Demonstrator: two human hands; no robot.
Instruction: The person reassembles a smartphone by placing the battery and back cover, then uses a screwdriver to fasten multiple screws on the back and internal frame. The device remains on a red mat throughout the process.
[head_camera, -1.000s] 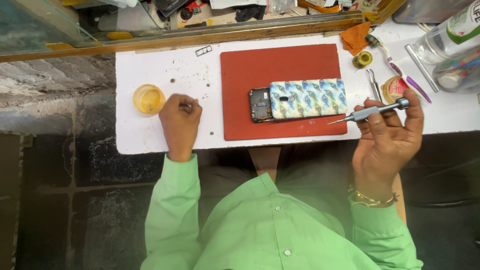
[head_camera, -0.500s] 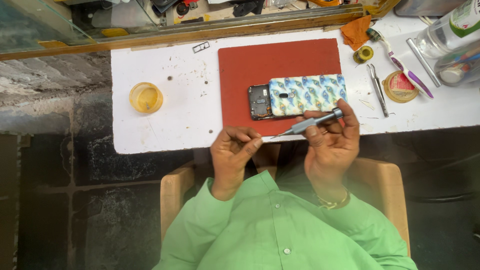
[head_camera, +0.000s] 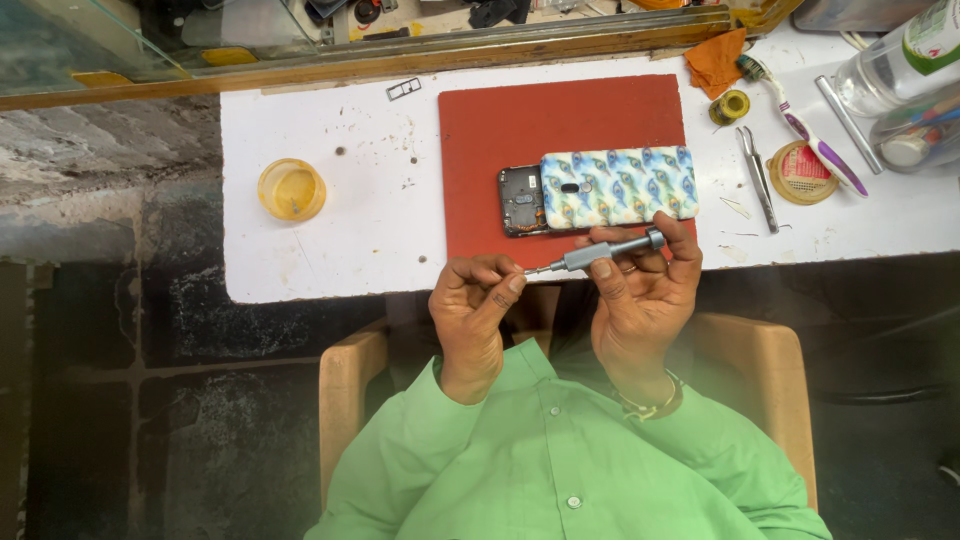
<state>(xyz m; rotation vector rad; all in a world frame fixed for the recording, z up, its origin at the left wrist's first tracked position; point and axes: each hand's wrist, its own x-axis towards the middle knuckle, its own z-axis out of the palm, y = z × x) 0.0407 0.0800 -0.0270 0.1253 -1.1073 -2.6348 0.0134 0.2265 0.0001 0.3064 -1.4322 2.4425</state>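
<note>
Below the red mat, both hands pinch a grey screwdriver lying near-horizontal, tip pointing left.

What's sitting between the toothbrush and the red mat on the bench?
In the head view, grey tweezers lie on the white tabletop between the red mat and the toothbrush, with a yellow tape roll further up.
</note>
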